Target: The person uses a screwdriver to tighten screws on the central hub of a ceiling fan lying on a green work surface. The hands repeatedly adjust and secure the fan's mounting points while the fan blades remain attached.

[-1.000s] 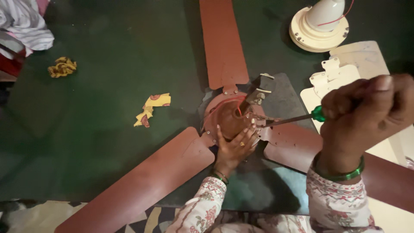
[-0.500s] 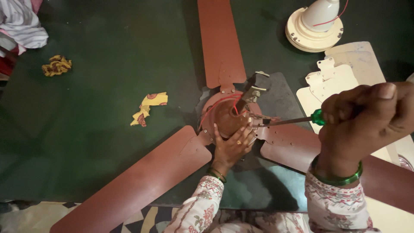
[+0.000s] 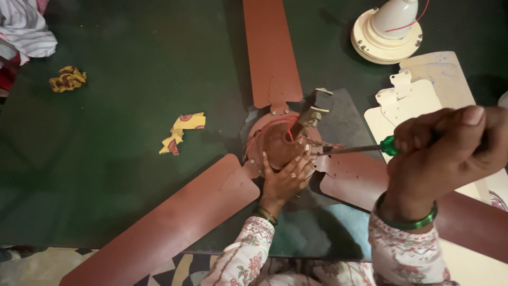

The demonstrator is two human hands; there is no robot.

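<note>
Hands: screwdriver (image 3: 365, 148) at brown fan motor (image 3: 278, 143)

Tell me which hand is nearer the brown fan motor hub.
Left. The left hand rests on the brown fan motor hub; the right hand is off to its right, gripping the green-handled screwdriver.

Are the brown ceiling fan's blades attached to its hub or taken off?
Attached, as far as visible: three brown blades meet the motor hub, which lies on the dark mat. The fasteners are too small to judge.
</note>
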